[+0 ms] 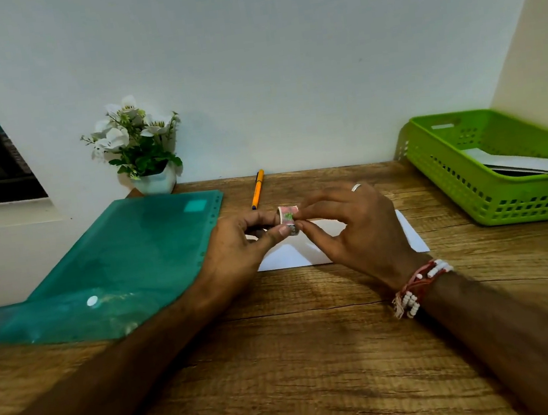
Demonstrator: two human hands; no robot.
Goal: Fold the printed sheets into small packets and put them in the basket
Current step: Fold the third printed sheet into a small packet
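A small folded packet [288, 218], pinkish with a green print, is pinched between the fingertips of both hands above the middle of the wooden desk. My left hand [236, 246] grips its left side with thumb and forefinger. My right hand [347, 229], with a ring and beaded bracelets at the wrist, holds its right edge. Under the hands lies a white sheet [292, 255], partly hidden. The green perforated basket [470, 190] stands at the far right, with white papers [533, 163] inside.
A teal plastic folder [117, 261] lies at the left, overhanging the desk edge. An orange pen [258, 188] rests near the back wall. A small pot of white flowers [141, 147] stands at the back left. Walls close the back and right.
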